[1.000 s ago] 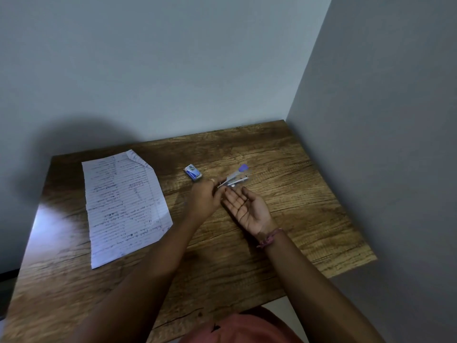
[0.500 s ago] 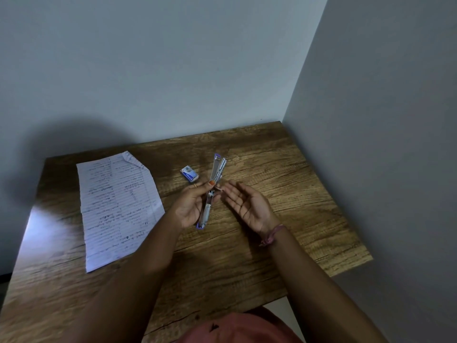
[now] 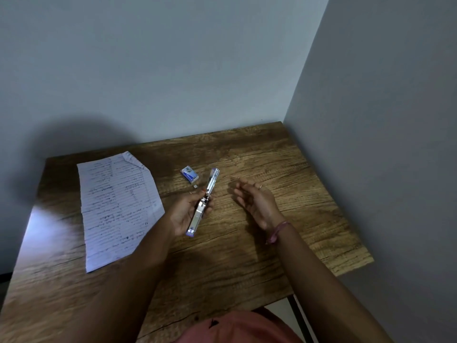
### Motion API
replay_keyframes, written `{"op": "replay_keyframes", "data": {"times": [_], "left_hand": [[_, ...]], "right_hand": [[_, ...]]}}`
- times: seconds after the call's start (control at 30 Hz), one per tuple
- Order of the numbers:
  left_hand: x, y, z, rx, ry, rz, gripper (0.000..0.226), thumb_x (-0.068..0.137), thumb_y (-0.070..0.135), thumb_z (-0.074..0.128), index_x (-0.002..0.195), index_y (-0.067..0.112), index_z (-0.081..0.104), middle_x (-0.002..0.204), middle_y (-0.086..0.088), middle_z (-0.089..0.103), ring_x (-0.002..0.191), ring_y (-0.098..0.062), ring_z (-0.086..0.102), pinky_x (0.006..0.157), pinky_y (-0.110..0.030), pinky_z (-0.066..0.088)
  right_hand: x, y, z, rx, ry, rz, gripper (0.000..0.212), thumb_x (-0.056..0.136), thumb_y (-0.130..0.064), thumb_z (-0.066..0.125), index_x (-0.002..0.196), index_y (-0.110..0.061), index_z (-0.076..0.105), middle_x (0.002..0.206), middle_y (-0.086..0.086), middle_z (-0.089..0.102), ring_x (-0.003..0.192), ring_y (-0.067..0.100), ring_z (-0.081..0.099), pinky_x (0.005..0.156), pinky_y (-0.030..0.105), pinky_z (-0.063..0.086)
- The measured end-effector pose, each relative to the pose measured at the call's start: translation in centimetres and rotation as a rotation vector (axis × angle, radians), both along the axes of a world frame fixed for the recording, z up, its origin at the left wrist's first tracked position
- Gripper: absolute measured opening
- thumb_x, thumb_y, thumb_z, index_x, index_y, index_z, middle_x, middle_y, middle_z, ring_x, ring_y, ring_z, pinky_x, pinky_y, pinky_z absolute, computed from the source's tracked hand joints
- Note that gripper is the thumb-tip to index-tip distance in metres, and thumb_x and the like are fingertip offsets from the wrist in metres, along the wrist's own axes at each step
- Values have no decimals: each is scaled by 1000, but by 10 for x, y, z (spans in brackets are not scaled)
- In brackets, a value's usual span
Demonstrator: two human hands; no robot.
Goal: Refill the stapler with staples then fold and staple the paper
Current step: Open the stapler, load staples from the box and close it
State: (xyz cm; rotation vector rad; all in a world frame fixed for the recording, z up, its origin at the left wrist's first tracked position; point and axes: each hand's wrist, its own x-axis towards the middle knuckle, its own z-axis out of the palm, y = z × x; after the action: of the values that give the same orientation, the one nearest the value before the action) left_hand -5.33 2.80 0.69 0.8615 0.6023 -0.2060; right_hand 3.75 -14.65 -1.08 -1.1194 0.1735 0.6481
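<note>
Stapler (image 3: 202,203): swung fully open in left hand (image 3: 184,214), grip curled round its hinge, apparently baring the channel for loading.
Right hand (image 3: 254,200): fingers spread, holding nothing.
Staple box (image 3: 189,174): within reach on table (image 3: 247,256).

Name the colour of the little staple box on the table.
Blue and white small cardboard staple box, head view.

The room is dim and bluish. A pale glare lies on the table (image 3: 47,226) at its left edge, and a broad soft shadow darkens the wall (image 3: 81,144) behind. Wide-angle distortion bends the table's edges; fine detail looks soft.
</note>
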Motion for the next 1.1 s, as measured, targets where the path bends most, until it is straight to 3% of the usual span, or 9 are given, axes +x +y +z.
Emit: {"op": "replay_keyframes", "data": {"times": [0.17, 0.3, 0.43, 0.53, 0.63, 0.8, 0.97, 1.03, 1.1], "left_hand": [[-6, -38, -9, -123, 55, 68, 24, 100, 15, 42, 99, 2, 62, 78, -8, 75, 69, -13, 73, 62, -23, 59], [-3, -49, -15, -53, -4, 114, 19, 99, 13, 45, 103, 6, 62, 78, -5, 75, 68, -11, 72, 57, -19, 56], [0, -50, -19, -13, -20, 163, 21, 99, 12, 46, 114, 1, 57, 88, -12, 73, 71, -16, 73, 59, -22, 58], [2, -55, -24, 50, -47, 184, 18, 99, 11, 46, 110, 2, 56, 88, -11, 72, 71, -14, 73, 67, -24, 59], [3, -58, -29, 219, -60, 162, 17, 98, 14, 48, 104, 8, 62, 82, -3, 74, 77, -12, 71, 73, -27, 56], [3, -50, -30, 615, -99, 43, 13, 96, 18, 54, 97, 20, 67, 91, 1, 71, 91, -16, 67, 83, -32, 55], [0, -24, -30, 1120, -88, 109, 25, 91, 16, 62, 116, 16, 62, 99, 8, 61, 80, 5, 55, 62, -5, 44], [0, -13, -30, 1252, -62, 137, 29, 88, 14, 64, 117, 14, 61, 98, 6, 61, 80, 1, 55, 67, -10, 44], [2, -5, -29, 1299, -36, 157, 30, 86, 11, 65, 116, 9, 60, 97, -1, 65, 86, -10, 60, 74, -26, 52]], "right_hand": [[-12, -1, -5, -168, -181, 319, 24, 91, -4, 58, 115, -5, 63, 106, 12, 69, 92, 20, 65, 89, 34, 50], [-15, -1, -7, -157, -215, 354, 28, 93, -10, 57, 120, -2, 60, 104, 15, 67, 92, 22, 62, 95, 42, 48], [-19, 4, -9, -154, -274, 308, 22, 90, -6, 60, 112, -8, 64, 96, 18, 70, 77, 21, 67, 84, 37, 54], [-21, 11, -11, -201, -299, 200, 16, 87, -6, 65, 103, -8, 68, 95, 17, 71, 79, 22, 67, 77, 33, 54], [-20, 14, -12, -200, -261, 121, 14, 86, -9, 67, 99, -5, 70, 87, 14, 72, 77, 23, 65, 76, 37, 54], [-2, 19, -4, -316, -321, 10, 14, 84, -11, 70, 95, -3, 71, 90, 20, 70, 84, 27, 66, 85, 45, 54], [21, 26, 2, -715, -560, 44, 12, 82, -17, 71, 92, -10, 73, 91, 5, 73, 87, 16, 69, 85, 37, 56], [28, 28, 2, -893, -650, 112, 16, 83, -21, 70, 95, -12, 73, 91, 2, 73, 87, 14, 67, 82, 32, 54], [32, 31, 2, -1026, -731, 162, 18, 83, -23, 68, 97, -13, 73, 90, 2, 72, 85, 15, 66, 76, 27, 52]]}}
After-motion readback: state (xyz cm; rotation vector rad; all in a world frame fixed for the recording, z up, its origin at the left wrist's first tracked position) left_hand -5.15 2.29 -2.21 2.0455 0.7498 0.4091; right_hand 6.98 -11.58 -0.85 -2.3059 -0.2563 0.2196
